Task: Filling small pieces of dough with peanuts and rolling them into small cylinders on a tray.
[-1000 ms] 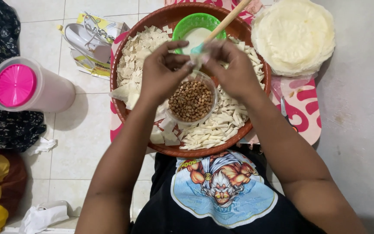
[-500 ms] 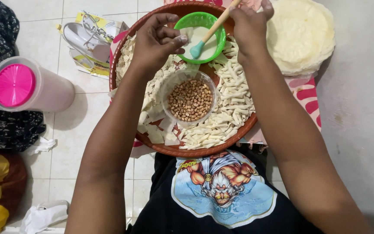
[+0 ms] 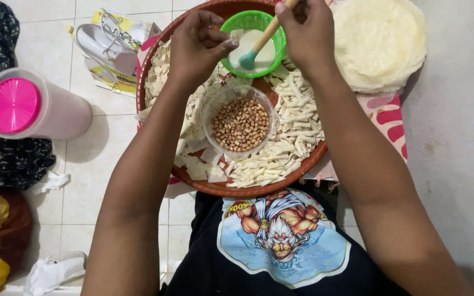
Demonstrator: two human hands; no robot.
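Right hand [image 3: 308, 34] is pinching the brush [image 3: 259, 44] handle, dipping it in the green bowl [image 3: 231, 27]; left hand [image 3: 197, 46] is curled, fingers pinched together beside the bowl's rim.

A flat yellow and white printed package [image 3: 113, 52] with a clear front lies on the tiled floor [image 3: 83, 181], just left of the round brown tray [image 3: 231, 189].
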